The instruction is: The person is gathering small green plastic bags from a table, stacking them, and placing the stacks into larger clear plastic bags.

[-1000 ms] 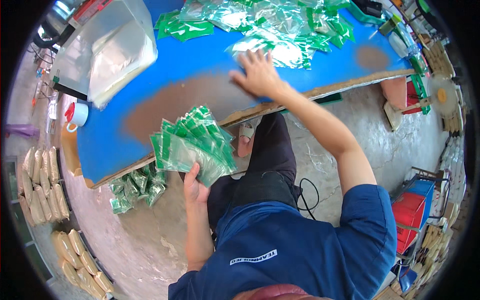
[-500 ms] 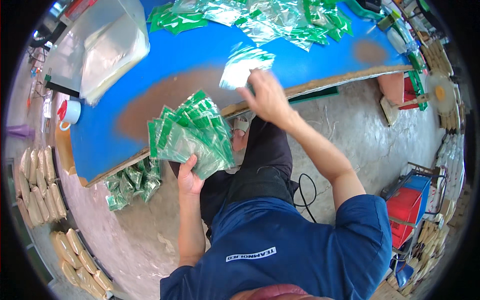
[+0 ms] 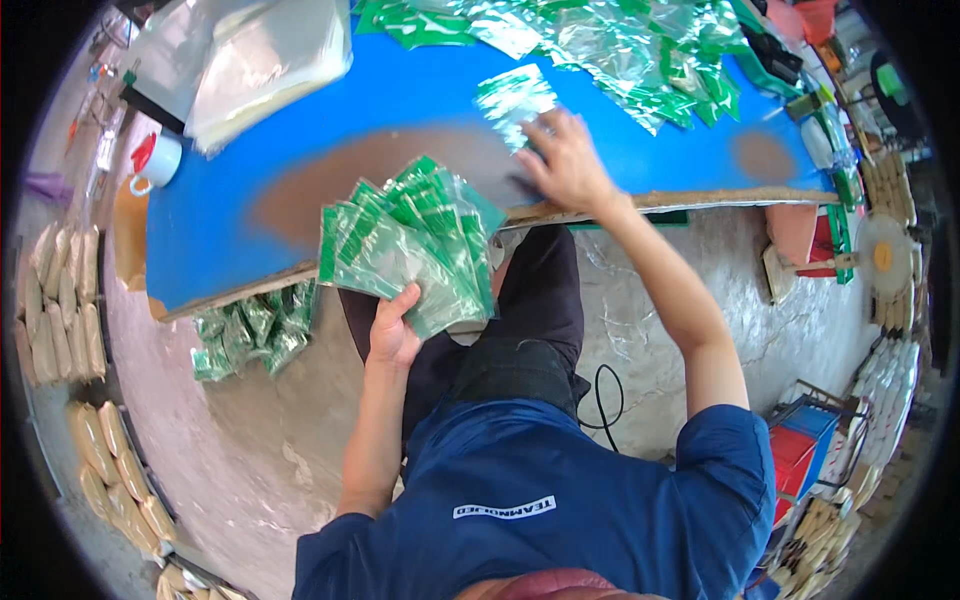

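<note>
Between the thumb and fingers of my left hand [image 3: 397,330] is a fanned stack of green and clear plastic bags [image 3: 410,240], held above the table's near edge. My right hand [image 3: 575,165] is over the blue table [image 3: 420,90], fingers apart and slightly blurred. Its fingertips are at the lower right edge of a single shiny green and silver bag [image 3: 515,100] lying on the tabletop; whether they press on it is hard to see. Farther back spreads a loose pile of similar bags [image 3: 620,70].
Clear plastic sheets [image 3: 270,70] lie at the far left, by a white mug [image 3: 158,163]. More green packets [image 3: 255,330] are on the floor below the table. Filled bags [image 3: 65,300] line the left side. A fan [image 3: 885,257] and a red and blue box [image 3: 800,445] are at right.
The view has shifted, moving the table and piles in the picture. My right hand stays near the single bag, its fingers now at the lower right edge. The left hand still holds the fanned stack.
</note>
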The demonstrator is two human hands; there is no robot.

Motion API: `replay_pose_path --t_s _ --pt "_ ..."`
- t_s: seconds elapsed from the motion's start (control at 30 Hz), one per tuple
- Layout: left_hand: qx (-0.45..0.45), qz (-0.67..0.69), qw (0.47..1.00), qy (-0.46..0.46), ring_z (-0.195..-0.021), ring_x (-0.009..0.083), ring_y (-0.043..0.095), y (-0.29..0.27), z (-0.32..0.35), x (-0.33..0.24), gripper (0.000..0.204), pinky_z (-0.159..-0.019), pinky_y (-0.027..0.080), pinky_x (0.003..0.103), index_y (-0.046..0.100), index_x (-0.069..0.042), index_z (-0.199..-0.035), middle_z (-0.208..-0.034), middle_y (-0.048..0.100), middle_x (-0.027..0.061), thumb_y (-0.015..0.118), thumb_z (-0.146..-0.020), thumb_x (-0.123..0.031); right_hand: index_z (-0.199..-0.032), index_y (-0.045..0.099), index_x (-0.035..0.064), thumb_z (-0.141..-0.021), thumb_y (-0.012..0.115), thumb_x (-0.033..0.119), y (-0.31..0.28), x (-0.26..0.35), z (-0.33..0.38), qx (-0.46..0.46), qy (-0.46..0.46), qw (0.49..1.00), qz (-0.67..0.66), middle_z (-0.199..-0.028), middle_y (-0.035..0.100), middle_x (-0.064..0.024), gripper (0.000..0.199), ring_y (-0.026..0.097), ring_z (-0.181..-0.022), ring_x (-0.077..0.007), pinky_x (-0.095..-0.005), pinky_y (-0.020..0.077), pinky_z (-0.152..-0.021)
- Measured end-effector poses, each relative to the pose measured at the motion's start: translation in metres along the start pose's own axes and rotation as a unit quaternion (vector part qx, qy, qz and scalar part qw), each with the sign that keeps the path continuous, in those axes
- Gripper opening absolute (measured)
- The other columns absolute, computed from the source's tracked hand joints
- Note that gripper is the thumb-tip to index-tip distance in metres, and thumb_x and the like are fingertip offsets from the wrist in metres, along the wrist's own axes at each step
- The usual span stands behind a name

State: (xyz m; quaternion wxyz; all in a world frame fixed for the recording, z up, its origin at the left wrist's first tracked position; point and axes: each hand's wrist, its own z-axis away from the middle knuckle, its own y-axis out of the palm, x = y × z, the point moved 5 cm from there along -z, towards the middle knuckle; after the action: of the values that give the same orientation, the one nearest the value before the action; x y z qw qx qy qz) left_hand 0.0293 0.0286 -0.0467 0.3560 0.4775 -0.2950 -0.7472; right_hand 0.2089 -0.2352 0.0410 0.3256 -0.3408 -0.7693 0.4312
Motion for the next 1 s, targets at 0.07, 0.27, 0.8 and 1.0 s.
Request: replay_pose_path --t_s 0.07,0.27,0.8,1.0 --pt "0.038 0.041 0.998 -0.019 -0.125 0.0269 0.057 0.009 0.001 -0.005 0.057 -0.109 0.047 0.046 0.044 -0.003 -0.143 -0.135 0.057 0.0103 0.067 -0.09 -0.003 -0.12 0.065 0.0021 -0.099 0.055 0.033 -0.005 0.06 0.002 0.072 -0.081 0.977 -0.186 -0.124 0.06 -0.0228 0.038 0.055 -0.118 -0.0408 -0.0481 0.0412 -0.104" --pt "0.021 -0.005 1.0 -0.02 -0.126 0.0258 0.056 0.016 -0.006 0.003 0.06 -0.109 0.046 0.045 0.044 -0.004 -0.144 -0.136 0.056 0.0099 0.069 -0.09 -0.006 -0.128 0.062 0.006 -0.099 0.052 0.047 0.021 -0.03 -0.112 -0.122 0.048 0.985 -0.114 -0.13 0.061 -0.0235 0.051 0.058 -0.118 -0.0424 -0.0462 0.0469 -0.101" --pt "0.019 0.141 0.99 -0.009 -0.126 0.0295 0.058 0.035 0.004 -0.007 0.049 -0.112 0.044 0.051 0.05 -0.002 -0.139 -0.134 0.06 0.0136 0.066 -0.092 -0.003 -0.116 0.065 -0.0018 -0.108 0.041 0.032 0.02 0.072 -0.021 0.224 0.059 0.856 -0.462 -0.133 0.062 -0.0129 0.042 0.055 -0.12 -0.0218 -0.0366 0.0417 -0.106" --pt "-0.019 0.121 0.992 0.013 -0.126 0.0289 0.057 0.029 0.009 0.001 0.049 -0.112 0.043 0.051 0.049 -0.003 -0.139 -0.134 0.06 0.0131 0.066 -0.093 -0.004 -0.141 0.048 -0.0011 -0.106 0.046 0.039 0.017 0.093 -0.015 0.114 0.137 0.83 -0.529 -0.128 0.061 -0.0164 0.053 0.056 -0.12 -0.0235 -0.0369 0.0439 -0.103"
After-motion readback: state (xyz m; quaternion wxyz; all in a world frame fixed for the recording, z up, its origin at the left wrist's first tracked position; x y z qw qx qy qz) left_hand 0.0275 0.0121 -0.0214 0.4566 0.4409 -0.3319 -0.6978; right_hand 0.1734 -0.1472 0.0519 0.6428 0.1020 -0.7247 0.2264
